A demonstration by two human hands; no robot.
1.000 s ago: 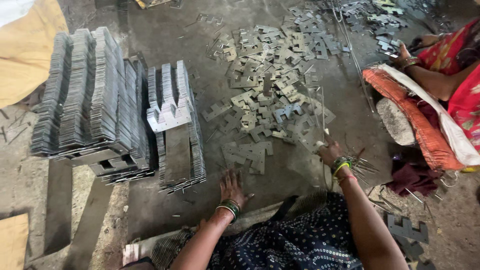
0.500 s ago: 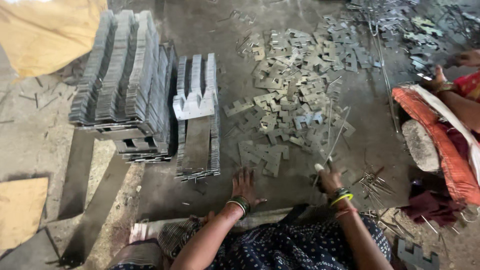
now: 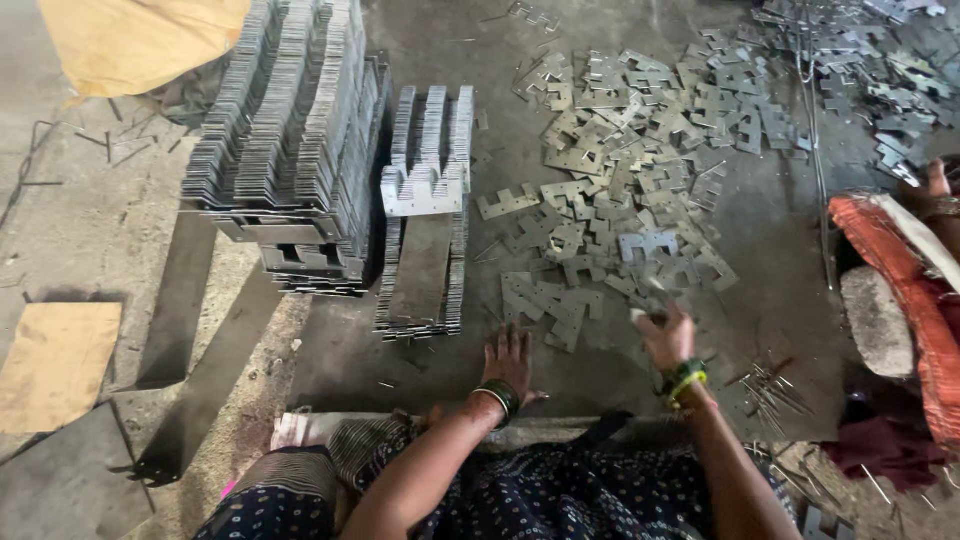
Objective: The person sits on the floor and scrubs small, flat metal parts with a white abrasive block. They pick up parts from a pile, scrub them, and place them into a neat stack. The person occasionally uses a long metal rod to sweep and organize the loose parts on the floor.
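Dark patterned cloth covers the person's lap at the near edge, and both forearms reach out from it over the concrete floor. Left hand lies flat on the floor with fingers spread, its grip wide and holding nothing; dark green bangles ring that wrist. Right hand is raised just above the floor with its grip closed on a small flat metal piece, though blur hides the piece's exact shape; green and yellow bangles sit on that wrist. Just beyond both hands spreads a loose scatter of flat grey metal stampings, notched like the letter E, overlapping one another across the floor. Left of the scatter stands a low, neat stack of the same stampings, and further left a taller, larger stack set in several rows. A bundle of thin metal rods lies near the right wrist. At the right edge sits another person in orange-red cloth, beside a rounded stone. Farther back, more stampings lie strewn, and a yellow sack rests at the far left.
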